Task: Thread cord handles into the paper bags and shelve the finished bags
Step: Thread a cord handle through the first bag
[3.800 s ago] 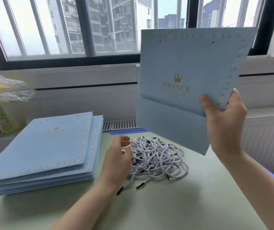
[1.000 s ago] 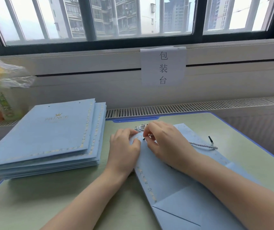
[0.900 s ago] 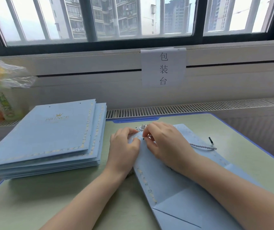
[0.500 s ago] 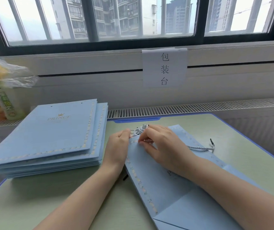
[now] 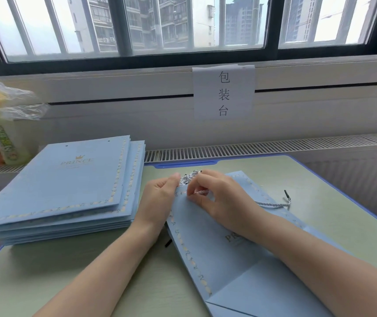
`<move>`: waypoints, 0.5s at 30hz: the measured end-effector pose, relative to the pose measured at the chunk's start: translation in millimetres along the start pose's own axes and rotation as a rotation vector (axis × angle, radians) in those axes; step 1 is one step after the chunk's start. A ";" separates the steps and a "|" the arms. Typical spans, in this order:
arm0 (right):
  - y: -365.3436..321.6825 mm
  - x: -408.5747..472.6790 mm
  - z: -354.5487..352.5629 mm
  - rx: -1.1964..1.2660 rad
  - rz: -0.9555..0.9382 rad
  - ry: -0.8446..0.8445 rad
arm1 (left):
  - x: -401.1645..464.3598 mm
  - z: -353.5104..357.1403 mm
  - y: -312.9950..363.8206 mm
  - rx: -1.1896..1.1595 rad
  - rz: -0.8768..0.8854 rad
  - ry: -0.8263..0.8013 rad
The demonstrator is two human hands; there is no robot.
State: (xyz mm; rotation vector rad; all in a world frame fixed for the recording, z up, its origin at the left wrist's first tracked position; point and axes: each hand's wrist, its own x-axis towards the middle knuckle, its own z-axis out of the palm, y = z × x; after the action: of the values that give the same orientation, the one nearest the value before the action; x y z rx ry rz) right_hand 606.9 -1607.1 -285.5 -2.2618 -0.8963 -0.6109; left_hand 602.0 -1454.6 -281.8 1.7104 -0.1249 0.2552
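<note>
Your right hand now pinches a short loop of cord lifted off the flat paper bag on the table, so the handle's first end looks about threaded; half a second ago your fingers pressed low on the hole. Your left hand has slid off the bag face and grips its top corner, with the cord's tail trailing right

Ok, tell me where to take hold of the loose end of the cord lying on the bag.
Pinch the cord just behind its black tip, coming from the right, probably with the right hand. That end lies free on the flat bag, tip pointing up and away; the other end is already pinched at the hole.
</note>
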 end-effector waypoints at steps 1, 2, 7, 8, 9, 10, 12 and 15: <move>0.3 0.1 -0.6 -0.001 -0.002 0.002 | 0.4 -1.1 0.1 0.010 0.009 -0.021; 0.7 0.3 -1.1 -0.001 -0.004 0.003 | 0.5 -1.9 0.1 0.016 0.017 -0.042; -2.4 -0.5 -1.8 -0.006 -0.032 0.025 | 0.2 -2.3 -0.5 0.023 0.077 -0.081; -3.2 -0.4 -2.0 -0.009 -0.033 0.034 | 0.0 -1.8 -0.3 0.027 0.088 -0.073; -3.9 -0.2 -2.3 -0.014 -0.033 0.040 | -0.2 -1.4 0.0 0.033 0.097 -0.065; -4.2 -0.1 -2.4 -0.026 -0.032 0.041 | -0.1 -1.0 0.1 0.043 0.105 -0.055; -4.1 0.2 -2.4 -0.073 -0.026 0.030 | 0.9 -0.8 -1.3 0.085 0.134 -0.021; -1.9 0.6 -2.5 -0.149 0.012 -0.009 | 2.3 -0.1 -5.9 0.254 0.219 0.061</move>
State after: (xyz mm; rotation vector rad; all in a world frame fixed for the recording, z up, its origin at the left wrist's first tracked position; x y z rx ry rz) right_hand 605.4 -1607.4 -282.7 -2.4028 -0.8667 -0.6827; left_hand 605.6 -1453.4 -286.9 1.9398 -0.2436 0.5034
